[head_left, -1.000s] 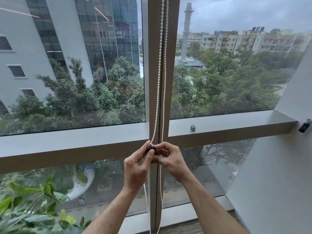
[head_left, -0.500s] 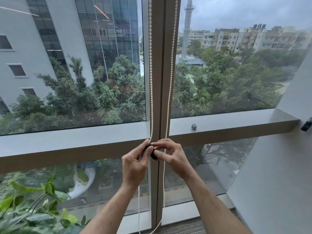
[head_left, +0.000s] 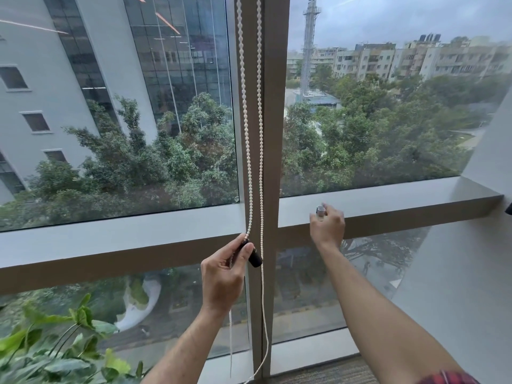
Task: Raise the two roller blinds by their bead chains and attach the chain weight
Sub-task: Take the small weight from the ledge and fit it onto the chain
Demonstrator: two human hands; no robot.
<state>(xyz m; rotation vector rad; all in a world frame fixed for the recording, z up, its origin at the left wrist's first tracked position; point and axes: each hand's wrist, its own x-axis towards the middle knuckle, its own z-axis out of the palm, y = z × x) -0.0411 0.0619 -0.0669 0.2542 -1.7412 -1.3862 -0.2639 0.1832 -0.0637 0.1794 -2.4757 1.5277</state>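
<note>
Nearest, low at the left: leaves of a potted plant (head_left: 55, 345), clear of the work; just past them, carpet edge (head_left: 327, 370) under the window.

Next out, left hand (head_left: 225, 275) curled shut around the left strand of the bead chain (head_left: 249, 173), thumb and fingers pinching a small black piece (head_left: 254, 256) sitting on that strand, its lower end poking out beside the mullion (head_left: 270, 134); likely one part of the chain weight, though hard to tell for sure; right strand hanging free, looping down toward the floor.

Further, right hand (head_left: 327, 225) stretched to the sill ledge (head_left: 401, 198), fingers narrowed around a small silver cap (head_left: 320, 210) standing there; contact probable, full grip not clear from this angle.

Handling, as a guess: chain light, limp and bumpy, apt to swing and slip bead by bead, so better pinched close to the black piece than lower down; silver cap small, smooth and hard, easy to knock along the ledge, best taken by its sides between thumb and fingertip.

Beyond the glass (head_left: 124, 120): trees, a grey office block, flats under dull sky.
</note>
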